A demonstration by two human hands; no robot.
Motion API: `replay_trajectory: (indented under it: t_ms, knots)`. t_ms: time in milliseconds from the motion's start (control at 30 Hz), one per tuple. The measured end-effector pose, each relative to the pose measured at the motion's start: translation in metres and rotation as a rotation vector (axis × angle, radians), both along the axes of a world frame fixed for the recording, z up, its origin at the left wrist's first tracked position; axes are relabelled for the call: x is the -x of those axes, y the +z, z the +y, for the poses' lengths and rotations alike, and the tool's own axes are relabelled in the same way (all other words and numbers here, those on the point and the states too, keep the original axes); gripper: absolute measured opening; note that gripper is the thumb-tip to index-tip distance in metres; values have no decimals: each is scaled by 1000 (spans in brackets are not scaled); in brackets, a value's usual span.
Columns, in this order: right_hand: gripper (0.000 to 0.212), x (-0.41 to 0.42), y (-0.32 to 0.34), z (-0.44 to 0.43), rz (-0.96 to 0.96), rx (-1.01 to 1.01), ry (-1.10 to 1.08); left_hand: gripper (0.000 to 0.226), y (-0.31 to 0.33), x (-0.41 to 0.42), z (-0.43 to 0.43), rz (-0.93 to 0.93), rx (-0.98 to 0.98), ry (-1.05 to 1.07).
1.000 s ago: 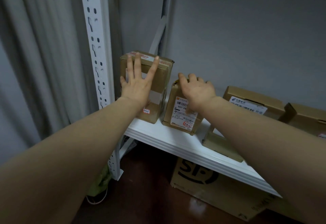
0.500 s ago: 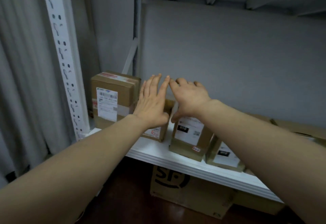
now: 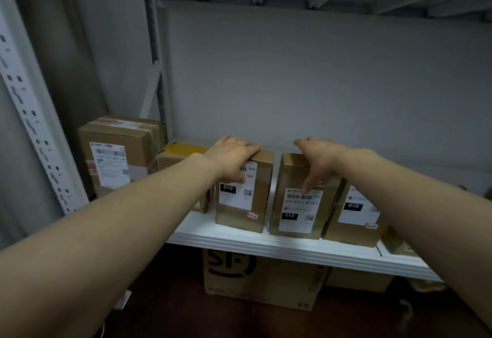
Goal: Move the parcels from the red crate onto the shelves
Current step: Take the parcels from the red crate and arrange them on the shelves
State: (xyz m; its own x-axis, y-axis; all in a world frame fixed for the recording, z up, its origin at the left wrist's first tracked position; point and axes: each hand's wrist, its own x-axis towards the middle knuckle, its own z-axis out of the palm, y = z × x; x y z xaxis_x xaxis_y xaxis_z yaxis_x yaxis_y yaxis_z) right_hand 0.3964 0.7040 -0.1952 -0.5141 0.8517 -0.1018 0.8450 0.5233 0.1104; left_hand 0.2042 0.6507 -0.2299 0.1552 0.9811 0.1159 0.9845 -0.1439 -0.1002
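Well, your left hand [image 3: 234, 155]: it lies flat on top of the tall brown cardboard parcel [image 3: 241, 204], with fingers straight and not squeezing.
Your right hand [image 3: 318, 160]: it holds the next brown cardboard parcel [image 3: 295, 212] at the top, fingers over the top edge and thumb down on the front.
Parcels: both are smooth, boxy and upright. They stand side by side with a thin gap, near the front of the white metal shelf [image 3: 266, 247].
Labels: each has a white paper sticker with a barcode and a black patch that says 010. The one under your left hand also has a small sticker with red scribbles.
More boxes: a third brown box with a 010 label [image 3: 351, 218] stands just beside the one you hold. A big taped brown box [image 3: 119, 151] and a low box with yellow tape [image 3: 181, 155] stand past your left hand.
Below: a large cardboard box with black SF letters [image 3: 261, 281] sits under the shelf.
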Motion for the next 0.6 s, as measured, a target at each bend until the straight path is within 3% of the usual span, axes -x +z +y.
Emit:
replay_trajectory:
  t_ms: [200,600]
  knots:
    - [77,-1,-26,25,132,79,6,81,-1,3,9,-22,20,0]
    - [69,21,-30,43,150,72,60,80,-4,16,26,-3,16,23]
